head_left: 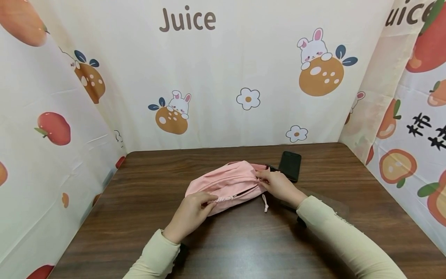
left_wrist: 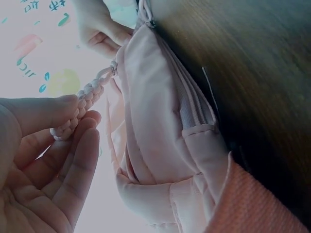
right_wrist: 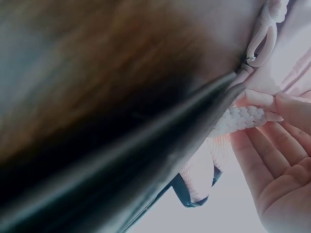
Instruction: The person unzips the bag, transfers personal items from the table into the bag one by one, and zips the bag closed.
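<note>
A pink waist bag (head_left: 226, 182) lies on the brown table, tilted up to the right, with a pocket slit partly unzipped along its front. My left hand (head_left: 193, 211) pinches the pale braided zipper pull (left_wrist: 80, 109) between thumb and fingers, drawing it away from the fabric at the bag's lower left. At the bag's right end, my right hand (head_left: 278, 186) pinches a white braided cord (right_wrist: 238, 119) by its thumb and fingertips. A looped, knotted cord (head_left: 265, 203) dangles below that end. In the left wrist view, pink webbing strap (left_wrist: 252, 199) runs off the near end.
Behind my right hand lies a black, flat, phone-like rectangle (head_left: 290, 166). A thin see-through sheet (head_left: 329, 203) lies partly under my right forearm. Printed curtains (head_left: 223, 77) stand behind the table (head_left: 146, 182) and along both sides.
</note>
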Motion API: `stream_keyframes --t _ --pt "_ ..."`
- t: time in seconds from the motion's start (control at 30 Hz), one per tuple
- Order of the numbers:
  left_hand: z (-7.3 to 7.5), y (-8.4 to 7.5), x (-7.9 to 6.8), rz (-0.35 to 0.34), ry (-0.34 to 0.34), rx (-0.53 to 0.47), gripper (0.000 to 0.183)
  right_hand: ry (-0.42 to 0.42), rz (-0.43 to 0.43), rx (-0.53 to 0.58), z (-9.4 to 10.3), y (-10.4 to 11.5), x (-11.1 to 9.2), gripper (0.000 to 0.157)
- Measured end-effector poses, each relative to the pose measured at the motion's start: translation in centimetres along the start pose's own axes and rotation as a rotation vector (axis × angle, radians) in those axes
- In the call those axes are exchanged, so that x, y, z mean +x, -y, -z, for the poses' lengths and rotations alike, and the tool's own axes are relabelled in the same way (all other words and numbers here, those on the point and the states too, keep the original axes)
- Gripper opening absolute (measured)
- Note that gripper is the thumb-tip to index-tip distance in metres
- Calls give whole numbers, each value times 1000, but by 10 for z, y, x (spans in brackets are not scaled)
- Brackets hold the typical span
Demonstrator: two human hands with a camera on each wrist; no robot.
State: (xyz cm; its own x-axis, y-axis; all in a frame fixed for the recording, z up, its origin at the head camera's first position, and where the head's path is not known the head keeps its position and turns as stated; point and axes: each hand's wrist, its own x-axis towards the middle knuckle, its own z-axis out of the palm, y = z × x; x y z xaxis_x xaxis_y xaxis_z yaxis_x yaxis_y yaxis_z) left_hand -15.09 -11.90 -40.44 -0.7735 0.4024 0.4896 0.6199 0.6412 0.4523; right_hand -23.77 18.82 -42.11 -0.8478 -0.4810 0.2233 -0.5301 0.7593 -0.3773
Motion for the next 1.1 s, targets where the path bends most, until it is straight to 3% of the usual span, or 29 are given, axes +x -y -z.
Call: stream_keyframes --t 0.2,0.47,0.8,1.1 --pt "2 0 0 -13 -1 -9 17 -33 22 -17 -1 -1 1 31" --pt "5 -1 -1 19 25 -25 15 -41 14 -28 -1 -2 0 29" --pt "18 3 -8 46 35 -17 14 -40 7 -29 1 -3 1 27" --pt "35 15 -16 90 59 -68 10 -49 15 -25 1 -3 1 26"
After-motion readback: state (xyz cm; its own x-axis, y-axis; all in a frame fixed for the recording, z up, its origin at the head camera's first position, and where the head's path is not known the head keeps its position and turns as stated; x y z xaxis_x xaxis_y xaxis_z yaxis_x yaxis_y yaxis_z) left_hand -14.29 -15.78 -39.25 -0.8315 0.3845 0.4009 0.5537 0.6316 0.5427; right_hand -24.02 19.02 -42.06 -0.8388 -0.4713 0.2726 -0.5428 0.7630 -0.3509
